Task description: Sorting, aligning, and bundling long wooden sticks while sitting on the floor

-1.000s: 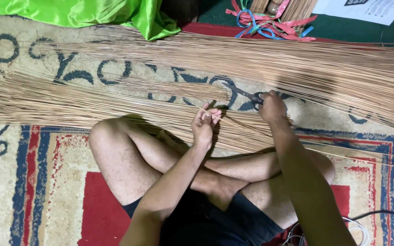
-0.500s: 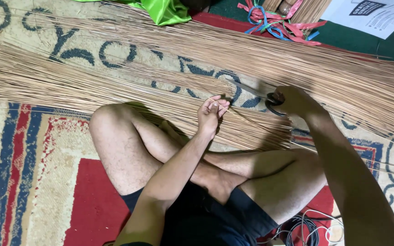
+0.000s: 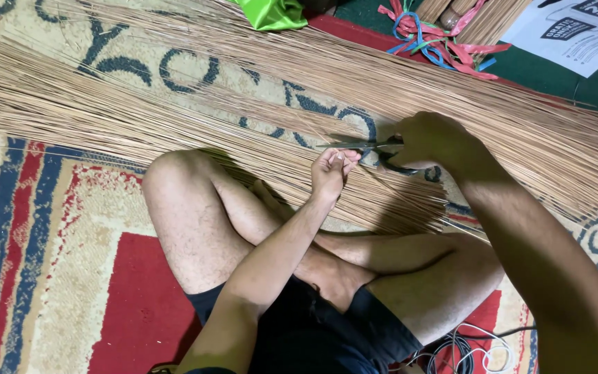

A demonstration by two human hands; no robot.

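Right hand [image 3: 432,140] is gripping scissors [image 3: 368,147] over the spread sticks [image 3: 174,118] on the carpet [image 3: 29,228], left hand [image 3: 332,172] pinching one stick just beside the blades, ribbons [image 3: 444,41] lying beyond.

I see a patterned carpet [image 3: 50,228] covering the floor, with long bundles of thin brown sticks [image 3: 174,111] spread across it. A green cloth [image 3: 275,12], coloured ribbons [image 3: 444,45] and a printed sheet [image 3: 576,34] lie along the far edge.
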